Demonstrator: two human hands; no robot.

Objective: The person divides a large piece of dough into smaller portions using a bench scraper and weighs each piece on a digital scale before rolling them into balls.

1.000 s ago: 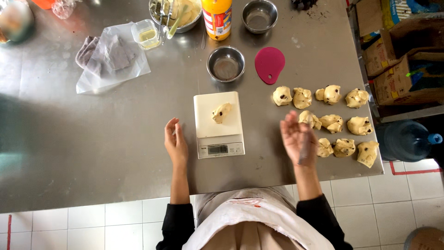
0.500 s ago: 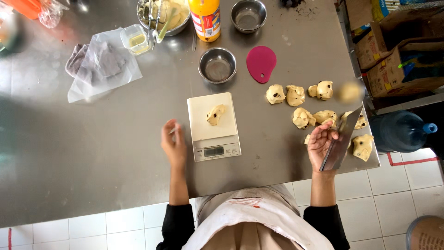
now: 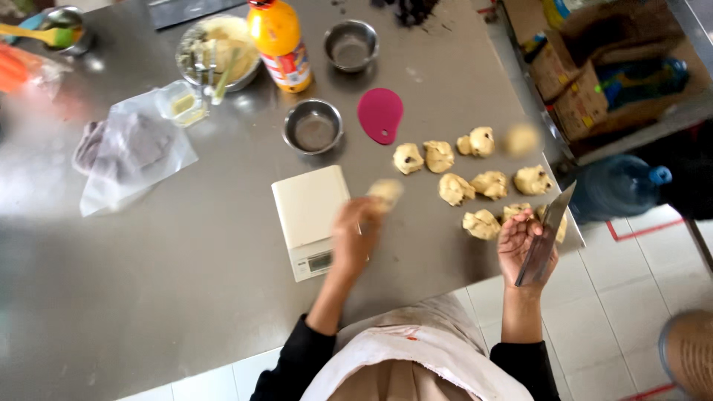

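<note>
Two hands over a steel table (image 3: 186,297): we lift a dough piece off the scale, metal scraper in the other.
L hand (image 3: 355,236) pinches the blurred dough piece (image 3: 386,191) just past the white scale (image 3: 308,215); loose pinch, so it could drop short of the dough pieces (image 3: 475,182). R hand (image 3: 520,241) is clenched round the scraper (image 3: 544,236), whose blade sits near the table edge & could nick the closest pieces.

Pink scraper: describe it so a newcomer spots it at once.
On the steel table, look right of the small empty steel bowl that sits above the white kitchen scale. The flat pink teardrop-shaped plastic scraper lies there, the only pink thing among metal bowls and pale dough lumps.
</note>
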